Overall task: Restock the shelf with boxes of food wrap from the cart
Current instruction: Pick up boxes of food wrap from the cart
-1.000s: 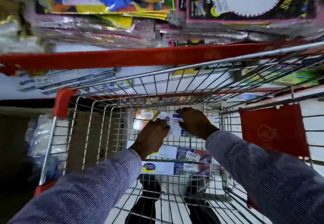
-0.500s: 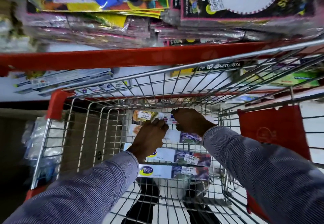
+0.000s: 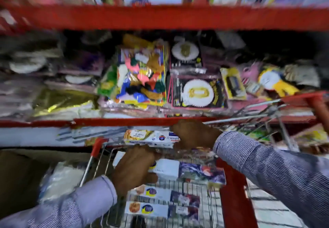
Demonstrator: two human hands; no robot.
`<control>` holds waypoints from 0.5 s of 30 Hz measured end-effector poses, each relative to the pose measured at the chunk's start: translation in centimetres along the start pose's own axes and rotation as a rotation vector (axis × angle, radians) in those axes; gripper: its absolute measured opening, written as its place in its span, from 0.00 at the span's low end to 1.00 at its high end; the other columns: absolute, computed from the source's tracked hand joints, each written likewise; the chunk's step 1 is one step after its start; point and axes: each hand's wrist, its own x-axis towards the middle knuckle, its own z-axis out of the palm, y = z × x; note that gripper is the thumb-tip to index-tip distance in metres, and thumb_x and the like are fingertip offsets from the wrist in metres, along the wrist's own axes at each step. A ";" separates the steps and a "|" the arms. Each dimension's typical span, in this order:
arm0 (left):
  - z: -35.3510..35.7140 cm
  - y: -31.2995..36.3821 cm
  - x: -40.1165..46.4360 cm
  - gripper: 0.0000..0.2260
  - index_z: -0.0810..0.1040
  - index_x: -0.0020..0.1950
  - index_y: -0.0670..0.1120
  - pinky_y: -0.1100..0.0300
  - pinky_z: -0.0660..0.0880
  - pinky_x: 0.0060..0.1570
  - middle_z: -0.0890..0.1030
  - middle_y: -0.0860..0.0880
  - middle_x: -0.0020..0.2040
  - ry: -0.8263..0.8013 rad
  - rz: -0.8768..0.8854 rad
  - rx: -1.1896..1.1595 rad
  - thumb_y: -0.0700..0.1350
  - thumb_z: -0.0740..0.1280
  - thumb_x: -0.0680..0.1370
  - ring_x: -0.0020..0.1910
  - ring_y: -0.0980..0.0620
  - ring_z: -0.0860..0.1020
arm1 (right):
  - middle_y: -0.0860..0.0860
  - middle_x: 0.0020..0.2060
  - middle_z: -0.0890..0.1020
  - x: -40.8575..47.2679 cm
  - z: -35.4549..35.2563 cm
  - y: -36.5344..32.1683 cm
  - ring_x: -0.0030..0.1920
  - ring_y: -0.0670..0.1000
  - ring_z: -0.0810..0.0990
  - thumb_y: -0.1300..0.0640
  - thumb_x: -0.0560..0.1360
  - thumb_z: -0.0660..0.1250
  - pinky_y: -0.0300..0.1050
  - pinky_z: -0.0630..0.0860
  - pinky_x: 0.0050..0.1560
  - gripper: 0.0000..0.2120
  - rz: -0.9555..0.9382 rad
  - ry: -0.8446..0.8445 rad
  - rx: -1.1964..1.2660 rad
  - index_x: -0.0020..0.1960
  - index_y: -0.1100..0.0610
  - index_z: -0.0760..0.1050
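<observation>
The right hand (image 3: 194, 135) grips one end of a long white printed food wrap box (image 3: 151, 137) above the red-trimmed wire cart (image 3: 96, 158), while the left hand (image 3: 135, 167), fingers curled, clasps another white box (image 3: 165, 169) over two more boxes (image 3: 160, 201) lying below the red-edged shelf (image 3: 124, 121)

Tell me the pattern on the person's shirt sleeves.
Fine blue-and-white stripes on both sleeves, clearest on the right sleeve in the head view, the only view.
</observation>
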 end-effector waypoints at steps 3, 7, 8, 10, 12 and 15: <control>-7.7 1.7 -1.4 0.28 0.79 0.61 0.58 0.61 0.77 0.43 0.85 0.55 0.54 0.109 -0.003 -0.018 0.60 0.71 0.62 0.53 0.53 0.82 | 0.60 0.56 0.80 -2.5 -7.9 -1.4 0.56 0.60 0.78 0.43 0.75 0.69 0.51 0.76 0.52 0.23 -0.022 0.036 -0.077 0.59 0.60 0.74; -16.8 3.5 -2.4 0.28 0.75 0.61 0.65 0.65 0.75 0.42 0.86 0.58 0.53 0.268 -0.026 0.011 0.62 0.70 0.60 0.50 0.60 0.82 | 0.60 0.50 0.81 -5.9 -18.2 -3.4 0.49 0.61 0.80 0.46 0.74 0.70 0.52 0.78 0.45 0.19 -0.002 0.126 -0.120 0.53 0.61 0.76; -19.2 3.8 -2.6 0.27 0.77 0.60 0.64 0.65 0.74 0.40 0.87 0.57 0.49 0.287 -0.041 0.019 0.62 0.70 0.60 0.46 0.58 0.82 | 0.61 0.49 0.82 -6.8 -21.0 -3.8 0.48 0.61 0.80 0.46 0.74 0.70 0.54 0.79 0.46 0.19 0.005 0.150 -0.152 0.53 0.62 0.77; -22.4 3.9 -2.6 0.26 0.80 0.57 0.60 0.64 0.75 0.37 0.86 0.56 0.44 0.307 -0.068 0.036 0.63 0.69 0.60 0.42 0.59 0.82 | 0.60 0.48 0.83 -8.0 -24.7 -4.2 0.46 0.61 0.81 0.46 0.75 0.69 0.57 0.80 0.47 0.18 0.016 0.196 -0.160 0.53 0.61 0.78; -26.1 4.2 -2.1 0.27 0.80 0.58 0.59 0.64 0.77 0.40 0.86 0.56 0.45 0.364 -0.050 0.036 0.63 0.68 0.59 0.43 0.60 0.82 | 0.59 0.48 0.84 -9.0 -28.8 -4.2 0.46 0.60 0.82 0.47 0.75 0.70 0.57 0.81 0.47 0.17 0.016 0.258 -0.158 0.54 0.59 0.78; -29.6 4.3 -1.6 0.26 0.80 0.56 0.57 0.57 0.81 0.45 0.86 0.54 0.47 0.418 -0.065 0.012 0.61 0.70 0.60 0.46 0.57 0.83 | 0.58 0.54 0.81 -9.9 -31.9 -3.6 0.52 0.60 0.80 0.46 0.75 0.69 0.56 0.79 0.53 0.19 0.055 0.347 -0.182 0.59 0.58 0.76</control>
